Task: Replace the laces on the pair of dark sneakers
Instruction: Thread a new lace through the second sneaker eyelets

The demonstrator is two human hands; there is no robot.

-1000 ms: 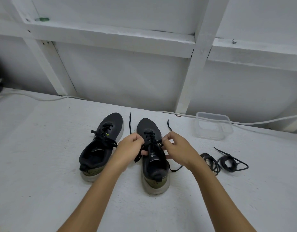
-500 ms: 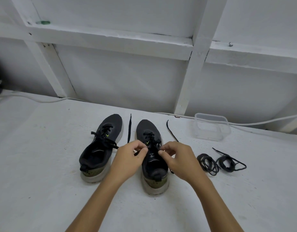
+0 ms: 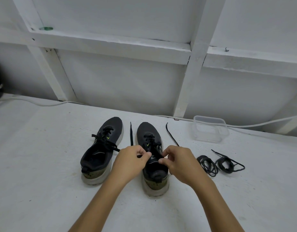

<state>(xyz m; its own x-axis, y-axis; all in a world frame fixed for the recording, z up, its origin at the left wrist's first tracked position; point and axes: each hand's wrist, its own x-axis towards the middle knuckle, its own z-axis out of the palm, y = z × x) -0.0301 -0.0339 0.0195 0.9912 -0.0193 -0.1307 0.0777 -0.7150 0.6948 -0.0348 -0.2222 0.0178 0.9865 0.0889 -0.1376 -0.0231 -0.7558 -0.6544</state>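
Two dark sneakers stand side by side on the white floor, toes pointing away from me. The left sneaker is laced, its lace ends hanging loose. Over the tongue of the right sneaker my left hand and my right hand each pinch the black lace near the top eyelets. One free end of that lace lies between the shoes, and the other lace end trails off to the right. Two coiled black laces lie on the floor to the right.
A clear plastic container stands at the back right near the white framed wall. A white cable runs along the foot of the wall. A dark object sits at the far left edge.
My hands have drawn closer together over the right sneaker's tongue. The two lace ends now lie straighter beside the shoe.
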